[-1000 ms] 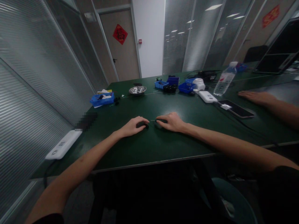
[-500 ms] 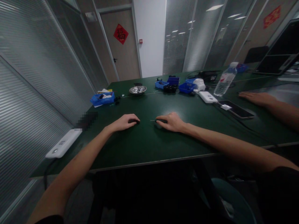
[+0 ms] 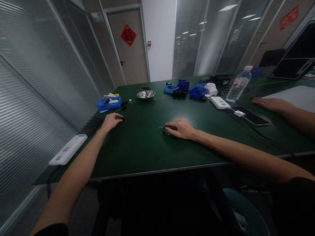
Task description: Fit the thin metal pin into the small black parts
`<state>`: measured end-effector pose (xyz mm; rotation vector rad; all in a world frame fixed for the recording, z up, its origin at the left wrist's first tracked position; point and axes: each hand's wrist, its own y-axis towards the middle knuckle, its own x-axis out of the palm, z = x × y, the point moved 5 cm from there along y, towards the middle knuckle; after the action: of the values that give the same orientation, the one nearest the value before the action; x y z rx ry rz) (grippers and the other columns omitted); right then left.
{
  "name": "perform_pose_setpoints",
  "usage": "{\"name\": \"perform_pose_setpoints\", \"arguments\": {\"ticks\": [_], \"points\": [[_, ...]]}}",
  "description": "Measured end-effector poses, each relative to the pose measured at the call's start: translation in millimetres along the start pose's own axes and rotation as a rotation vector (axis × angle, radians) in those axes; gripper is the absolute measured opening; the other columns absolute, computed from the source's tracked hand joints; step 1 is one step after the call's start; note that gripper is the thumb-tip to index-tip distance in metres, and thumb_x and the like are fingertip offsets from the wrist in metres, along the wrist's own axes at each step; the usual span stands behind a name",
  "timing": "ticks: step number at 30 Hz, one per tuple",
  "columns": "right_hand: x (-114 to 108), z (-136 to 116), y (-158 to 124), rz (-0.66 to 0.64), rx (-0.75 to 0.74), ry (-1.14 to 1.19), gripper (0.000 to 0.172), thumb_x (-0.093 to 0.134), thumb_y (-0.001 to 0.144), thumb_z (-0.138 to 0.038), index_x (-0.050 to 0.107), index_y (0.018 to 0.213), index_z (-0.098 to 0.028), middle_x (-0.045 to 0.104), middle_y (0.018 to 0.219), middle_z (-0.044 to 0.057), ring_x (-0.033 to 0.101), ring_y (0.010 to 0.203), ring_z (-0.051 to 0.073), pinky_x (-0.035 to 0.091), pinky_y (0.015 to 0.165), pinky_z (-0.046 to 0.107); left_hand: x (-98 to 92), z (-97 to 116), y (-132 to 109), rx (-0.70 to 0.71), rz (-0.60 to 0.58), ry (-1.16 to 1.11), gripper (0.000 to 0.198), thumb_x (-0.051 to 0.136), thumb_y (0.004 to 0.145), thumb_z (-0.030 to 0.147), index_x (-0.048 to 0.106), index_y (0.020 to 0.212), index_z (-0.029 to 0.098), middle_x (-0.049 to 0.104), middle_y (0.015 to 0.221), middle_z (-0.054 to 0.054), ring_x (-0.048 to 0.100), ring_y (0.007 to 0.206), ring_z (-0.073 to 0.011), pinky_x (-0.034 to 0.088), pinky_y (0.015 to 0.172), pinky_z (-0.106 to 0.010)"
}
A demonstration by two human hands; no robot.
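Note:
My left hand (image 3: 112, 121) is over the left part of the green table (image 3: 137, 147), its fingers closed round a small black part (image 3: 122, 119) that I cannot name more closely. Near the table's middle, my right hand (image 3: 182, 128) rests with its fingers wrapped round a screwdriver (image 3: 170, 127). The screwdriver's dark handle shows between thumb and fingers, and its thin shaft points left. Just beyond my left hand stands a blue basket (image 3: 100, 106) with small items in it; some black bits (image 3: 124, 104) lie beside it.
A metal bowl (image 3: 146, 95), blue bins (image 3: 197, 93) and black parts (image 3: 180, 93) stand farther back. To the right are a white power bank (image 3: 220, 103), a phone (image 3: 253, 117), a bottle (image 3: 239, 84) and another person's hand (image 3: 274, 105). A white device (image 3: 67, 150) lies at left.
My left hand has moved left and slightly away from me with the black part, widening the gap to my right hand. The right hand and screwdriver have hardly moved.

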<state>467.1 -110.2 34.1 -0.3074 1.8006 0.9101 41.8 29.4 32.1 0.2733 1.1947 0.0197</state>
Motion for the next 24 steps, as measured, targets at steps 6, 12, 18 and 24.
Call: {"name": "perform_pose_setpoints", "arguments": {"ticks": [6,12,18,24], "points": [[0,1,0,-0.015,0.005,0.013,0.048,0.05,0.107,-0.049,0.078,0.129,-0.016,0.082,0.089,0.009,0.071,0.067,0.018,0.046,0.068,0.03,-11.5,-34,-1,-0.16,0.082,0.019,0.029,0.078,0.087,0.031,0.084,0.115,0.022,0.082,0.104,-0.008,0.075,0.094,-0.0261,0.058,0.093,-0.035],[1,1,0,-0.009,-0.001,-0.011,0.047,0.05,0.107,-0.049,0.079,0.128,-0.018,0.081,0.085,0.008,0.069,0.065,0.017,0.044,0.066,0.029,-13.2,-42,-3,-0.259,0.086,0.04,0.033,0.076,0.09,0.036,0.083,0.12,0.026,0.081,0.09,-0.005,0.073,0.075,-0.0227,0.058,0.085,-0.034],[0,0,0,-0.007,-0.013,-0.022,0.048,0.049,0.107,-0.05,0.079,0.127,-0.018,0.081,0.086,0.008,0.069,0.065,0.018,0.045,0.065,0.03,-17.5,-39,-5,-0.259,0.12,0.108,0.032,0.077,0.088,0.04,0.084,0.118,0.029,0.08,0.09,-0.007,0.074,0.094,-0.0294,0.055,0.093,-0.04],[1,1,0,-0.017,-0.014,-0.01,0.048,0.049,0.107,-0.049,0.078,0.128,-0.018,0.081,0.088,0.008,0.07,0.066,0.017,0.045,0.067,0.029,-18.0,-34,-6,-0.231,0.145,0.156,0.029,0.076,0.088,0.039,0.085,0.115,0.031,0.082,0.11,-0.007,0.073,0.107,-0.033,0.056,0.096,-0.042]]}}
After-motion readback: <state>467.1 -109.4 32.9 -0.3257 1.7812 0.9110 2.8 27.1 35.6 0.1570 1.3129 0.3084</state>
